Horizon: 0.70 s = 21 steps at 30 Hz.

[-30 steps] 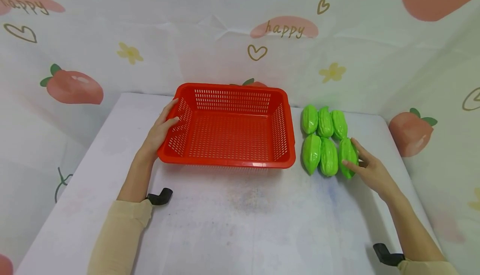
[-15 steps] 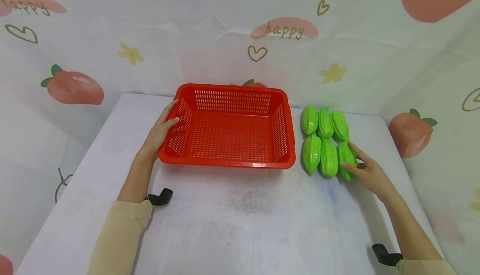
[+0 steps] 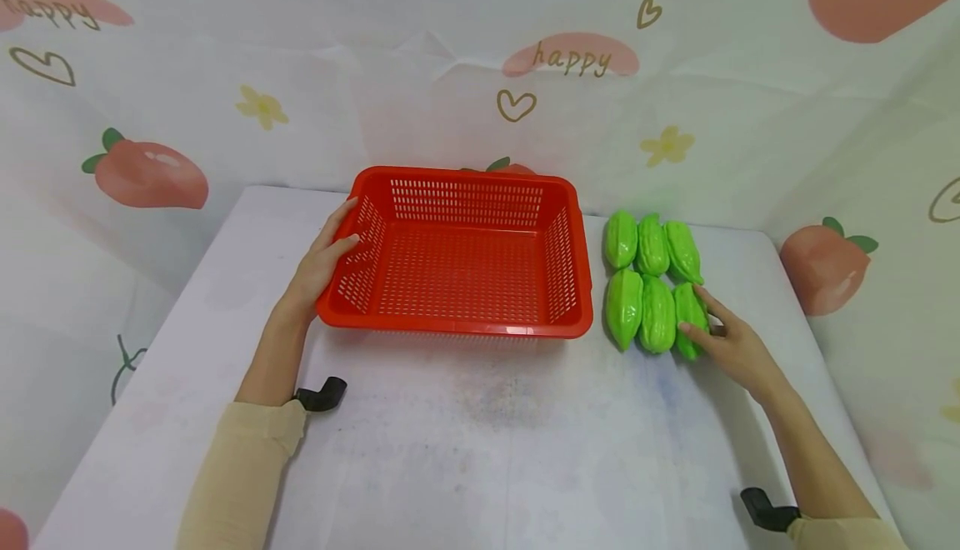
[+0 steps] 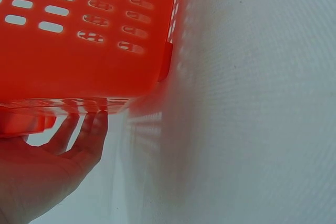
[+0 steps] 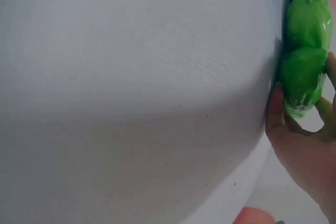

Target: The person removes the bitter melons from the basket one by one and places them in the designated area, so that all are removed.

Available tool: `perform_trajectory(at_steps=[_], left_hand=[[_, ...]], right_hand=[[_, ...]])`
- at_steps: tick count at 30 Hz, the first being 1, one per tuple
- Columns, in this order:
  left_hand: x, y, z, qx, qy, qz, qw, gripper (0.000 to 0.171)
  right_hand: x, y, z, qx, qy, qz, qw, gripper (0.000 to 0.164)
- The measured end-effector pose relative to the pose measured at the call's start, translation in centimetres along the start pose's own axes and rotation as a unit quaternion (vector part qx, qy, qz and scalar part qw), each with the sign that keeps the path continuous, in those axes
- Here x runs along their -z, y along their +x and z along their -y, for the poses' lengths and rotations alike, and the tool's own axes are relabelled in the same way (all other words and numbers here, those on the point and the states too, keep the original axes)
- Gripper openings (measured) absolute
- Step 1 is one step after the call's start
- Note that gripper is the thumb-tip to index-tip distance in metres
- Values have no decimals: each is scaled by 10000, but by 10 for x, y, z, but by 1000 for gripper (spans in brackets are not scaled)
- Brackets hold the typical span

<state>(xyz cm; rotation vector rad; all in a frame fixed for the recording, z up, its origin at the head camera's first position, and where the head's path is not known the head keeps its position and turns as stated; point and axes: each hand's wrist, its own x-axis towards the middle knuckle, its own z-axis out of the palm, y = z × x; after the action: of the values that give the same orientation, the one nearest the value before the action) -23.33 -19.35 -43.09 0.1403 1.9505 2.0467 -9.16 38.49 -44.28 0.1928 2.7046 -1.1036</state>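
Note:
The red plastic basket (image 3: 457, 327) rests on the table with its open top facing up. My left hand (image 3: 311, 275) grips its left rim; in the left wrist view the fingers (image 4: 94, 137) lie against the outer wall under the lip. To the right, several glossy, ridged green star fruits (image 3: 622, 308) lie in two rows. My right hand (image 3: 738, 350) holds the front-right star fruit (image 3: 690, 317), thumb on its near side and fingers at its far side. In the right wrist view that star fruit (image 5: 302, 74) sits between thumb and fingers, close against its neighbour (image 5: 307, 22).
A white table (image 3: 480, 450) carries everything, and its back edge meets a printed cloth backdrop (image 3: 450, 58). A black camera mount (image 3: 321, 394) sticks out from the left wrist and another mount (image 3: 768, 510) from the right.
My right hand has shifted the front-right star fruit slightly left, toward its neighbour. The back-right star fruit has moved slightly to the right. The left hand and basket stay in place.

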Motion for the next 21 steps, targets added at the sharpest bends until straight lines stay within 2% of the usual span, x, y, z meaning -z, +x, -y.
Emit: perform_trajectory(at_steps=[10, 16, 21], left_hand=[[-5, 2, -5, -47, 40, -48, 10000, 55], [-2, 1, -4, 80, 163, -26, 9998, 57], [2, 0, -3, 167, 351, 0, 9992, 59]], right_hand=[[1, -4, 3, -110, -87, -164, 9998, 81], [3, -3, 1, -145, -144, -170, 9996, 78], [4, -5, 2, 80, -213, -388, 9990, 73]])
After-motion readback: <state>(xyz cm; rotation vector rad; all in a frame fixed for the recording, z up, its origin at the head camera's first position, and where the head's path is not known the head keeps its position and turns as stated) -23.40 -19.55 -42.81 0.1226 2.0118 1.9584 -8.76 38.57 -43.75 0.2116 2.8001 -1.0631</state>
